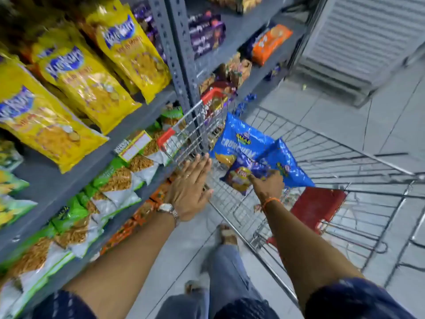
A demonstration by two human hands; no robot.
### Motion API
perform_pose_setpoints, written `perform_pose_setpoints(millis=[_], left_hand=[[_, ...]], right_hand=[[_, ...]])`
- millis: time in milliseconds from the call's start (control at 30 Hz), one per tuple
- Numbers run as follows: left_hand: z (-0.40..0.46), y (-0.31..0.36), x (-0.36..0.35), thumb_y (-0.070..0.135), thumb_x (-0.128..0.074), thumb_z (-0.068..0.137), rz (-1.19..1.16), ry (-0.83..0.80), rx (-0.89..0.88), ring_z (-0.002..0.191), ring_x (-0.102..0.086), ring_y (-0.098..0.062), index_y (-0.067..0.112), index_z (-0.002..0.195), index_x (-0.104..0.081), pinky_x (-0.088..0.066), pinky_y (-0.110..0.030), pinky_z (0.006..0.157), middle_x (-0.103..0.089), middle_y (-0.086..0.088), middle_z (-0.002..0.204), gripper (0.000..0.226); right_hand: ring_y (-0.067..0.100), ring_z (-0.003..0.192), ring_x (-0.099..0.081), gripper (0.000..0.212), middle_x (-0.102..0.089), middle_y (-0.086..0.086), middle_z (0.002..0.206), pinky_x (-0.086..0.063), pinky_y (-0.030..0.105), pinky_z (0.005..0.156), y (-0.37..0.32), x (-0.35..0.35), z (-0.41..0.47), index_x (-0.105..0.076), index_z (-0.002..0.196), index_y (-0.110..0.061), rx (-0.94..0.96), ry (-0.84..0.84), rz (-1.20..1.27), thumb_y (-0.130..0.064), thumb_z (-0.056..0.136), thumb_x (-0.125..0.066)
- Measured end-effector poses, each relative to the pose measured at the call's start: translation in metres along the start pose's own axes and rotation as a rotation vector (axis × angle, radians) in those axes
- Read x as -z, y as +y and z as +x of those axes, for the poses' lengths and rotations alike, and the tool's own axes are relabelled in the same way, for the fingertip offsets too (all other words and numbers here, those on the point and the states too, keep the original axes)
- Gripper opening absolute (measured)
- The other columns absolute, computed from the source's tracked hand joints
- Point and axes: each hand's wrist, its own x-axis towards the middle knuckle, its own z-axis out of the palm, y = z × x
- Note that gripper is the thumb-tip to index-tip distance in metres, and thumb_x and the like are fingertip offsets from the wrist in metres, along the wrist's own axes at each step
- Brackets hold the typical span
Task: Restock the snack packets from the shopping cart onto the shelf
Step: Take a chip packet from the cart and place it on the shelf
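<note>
A wire shopping cart [322,162] with red trim stands to the right of the grey shelf [128,118]. Inside it lie two large blue snack packets [241,139] and a small dark-blue packet [241,178]. My right hand [269,184] reaches into the cart and grips the small dark-blue packet at its right edge. My left hand [190,189], with a watch on the wrist, hovers flat and open by the cart's left rim, holding nothing. Yellow snack packets [76,88] fill the upper shelf on the left.
Green-and-white packets [115,183] line the shelf below, orange ones [138,217] the lowest. Purple and orange packs [271,43] sit in the far bay. A red child-seat flap [317,208] is in the cart. Grey tiled floor and my feet [227,233] lie below; a shutter [368,38] stands at back right.
</note>
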Motion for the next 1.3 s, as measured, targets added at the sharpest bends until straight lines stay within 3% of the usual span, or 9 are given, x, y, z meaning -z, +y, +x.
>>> perform_pose_setpoints(millis=[100, 200, 267, 367, 500, 700, 800, 1033, 1300], left_hand=[[-0.004, -0.005, -0.024, 0.046, -0.04, 0.103, -0.032, -0.037, -0.052, 0.156, -0.009, -0.015, 0.009, 0.159, -0.029, -0.004, -0.036, 0.127, -0.025, -0.009, 0.167, 0.069], [-0.002, -0.01, -0.033, 0.044, -0.042, 0.1, -0.083, 0.043, -0.078, 0.142, -0.04, -0.019, 0.009, 0.142, -0.058, -0.013, -0.029, 0.123, -0.053, -0.009, 0.151, 0.057], [0.004, -0.017, -0.035, 0.041, -0.046, 0.096, -0.091, 0.138, -0.134, 0.124, -0.053, -0.022, 0.01, 0.118, -0.074, -0.022, -0.028, 0.117, -0.07, -0.009, 0.129, 0.047], [0.008, -0.019, -0.04, 0.034, -0.045, 0.093, -0.085, 0.218, -0.139, 0.097, -0.066, -0.027, 0.015, 0.09, -0.078, -0.039, -0.039, 0.098, -0.076, -0.004, 0.099, 0.038], [0.013, -0.007, -0.041, 0.023, -0.041, 0.092, -0.119, 0.368, -0.123, 0.07, -0.058, -0.031, 0.011, 0.069, -0.068, -0.041, -0.04, 0.079, -0.066, -0.006, 0.073, 0.038], [0.018, -0.002, -0.028, 0.022, -0.041, 0.09, -0.108, 0.385, -0.09, 0.063, -0.052, -0.028, 0.011, 0.064, -0.063, -0.037, -0.037, 0.076, -0.062, -0.007, 0.066, 0.037], [0.019, 0.004, -0.019, 0.024, -0.042, 0.09, -0.074, 0.312, -0.052, 0.066, -0.054, -0.027, 0.011, 0.068, -0.066, -0.039, -0.038, 0.083, -0.064, -0.007, 0.07, 0.035], [0.012, 0.01, 0.03, 0.03, -0.052, 0.094, -0.116, 0.143, 0.044, 0.078, -0.066, -0.018, 0.017, 0.079, -0.076, -0.044, -0.034, 0.092, -0.074, 0.002, 0.078, 0.031], [-0.024, 0.001, 0.159, 0.034, -0.055, 0.095, -0.065, 0.48, 0.193, 0.108, -0.065, -0.019, 0.016, 0.101, -0.079, -0.039, -0.03, 0.108, -0.077, 0.001, 0.105, 0.031]], right_hand=[[0.029, 0.103, -0.067, 0.079, -0.069, 0.009, 0.106, -0.055, 0.045, 0.096, 0.041, -0.04, 0.023, -0.059, 0.111, -0.006, -0.157, -0.1, 0.245, -0.049, 0.051, -0.085], [0.035, 0.101, -0.07, 0.036, -0.068, 0.008, 0.107, -0.045, 0.054, 0.102, 0.012, -0.049, 0.008, -0.064, 0.112, -0.007, -0.209, -0.339, 0.791, -0.04, 0.099, -0.056], [0.041, 0.104, -0.072, 0.077, -0.074, 0.016, 0.116, -0.042, 0.072, 0.094, 0.014, -0.063, 0.029, -0.072, 0.112, -0.005, -0.387, -0.291, 1.152, -0.066, 0.096, -0.027], [0.048, 0.148, -0.028, 0.096, -0.035, 0.019, 0.16, -0.043, 0.082, 0.074, 0.001, -0.075, 0.043, -0.036, 0.154, -0.009, -0.622, -0.367, 1.36, -0.079, 0.09, -0.024], [0.044, 0.149, -0.021, 0.072, -0.027, 0.011, 0.158, -0.02, 0.057, 0.118, -0.019, -0.07, 0.048, -0.027, 0.156, -0.008, -0.765, -0.182, 1.479, -0.055, 0.103, -0.019], [0.025, 0.112, -0.052, 0.045, -0.059, 0.023, 0.128, -0.039, 0.058, 0.113, -0.004, -0.075, 0.057, -0.052, 0.13, 0.014, -0.162, -0.102, 0.722, 0.013, 0.086, -0.062], [0.035, 0.104, -0.064, 0.037, -0.065, 0.026, 0.119, -0.05, 0.044, 0.099, -0.023, -0.046, 0.048, -0.058, 0.123, 0.01, -0.05, -0.111, 0.32, 0.007, 0.087, -0.066], [0.008, 0.085, -0.075, 0.032, -0.077, -0.008, 0.094, -0.062, 0.039, 0.083, -0.107, 0.009, 0.004, -0.072, 0.095, -0.021, 0.229, -0.332, 0.566, 0.004, 0.078, -0.081], [0.032, 0.098, -0.075, 0.04, -0.076, 0.021, 0.111, -0.063, 0.046, 0.084, -0.243, 0.049, -0.1, -0.069, 0.114, 0.004, 0.487, -0.466, 0.687, 0.001, 0.077, -0.083]])
